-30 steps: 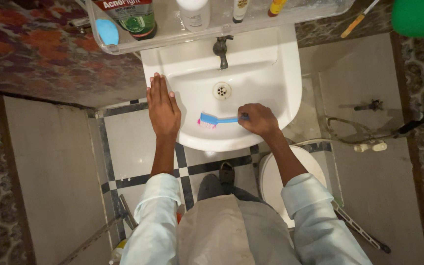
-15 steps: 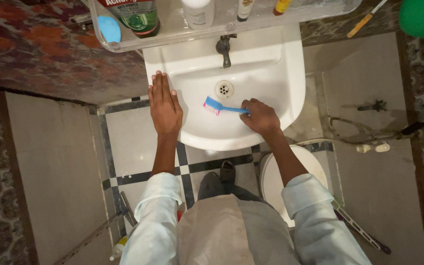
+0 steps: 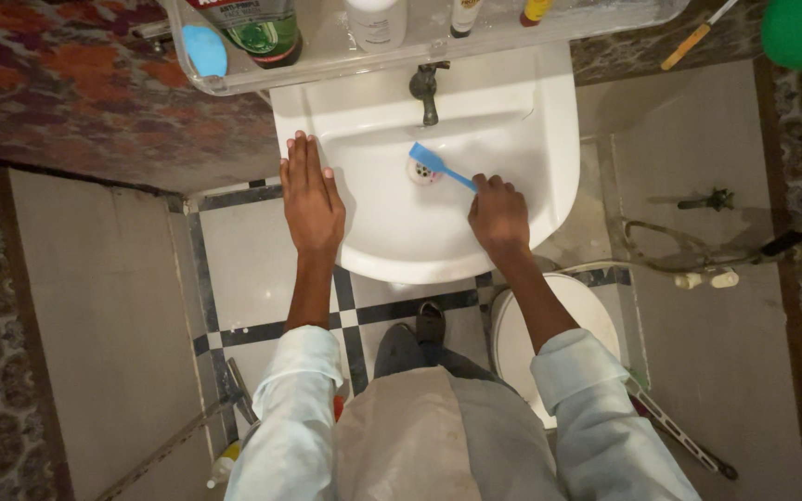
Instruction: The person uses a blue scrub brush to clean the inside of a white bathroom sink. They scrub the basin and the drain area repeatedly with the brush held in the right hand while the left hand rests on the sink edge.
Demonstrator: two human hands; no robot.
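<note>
A white washbasin [image 3: 549, 139] is below me, with a dark tap [image 3: 424, 88] at its back and a drain [image 3: 421, 173] in the bowl. My right hand [image 3: 498, 215] grips the handle of a blue brush [image 3: 436, 163], whose head rests at the drain. My left hand [image 3: 310, 197] lies flat, fingers together, on the basin's left rim.
A clear shelf [image 3: 327, 63] above the basin carries a green bottle [image 3: 262, 28], a white bottle [image 3: 375, 20] and a blue soap-like piece [image 3: 204, 49]. A white bucket [image 3: 522, 339] stands by my right leg. A hose with a spray head [image 3: 707, 274] lies on the floor at right.
The brush head has moved from the front left of the bowl up to the drain. My right hand followed it. My left hand stayed on the rim.
</note>
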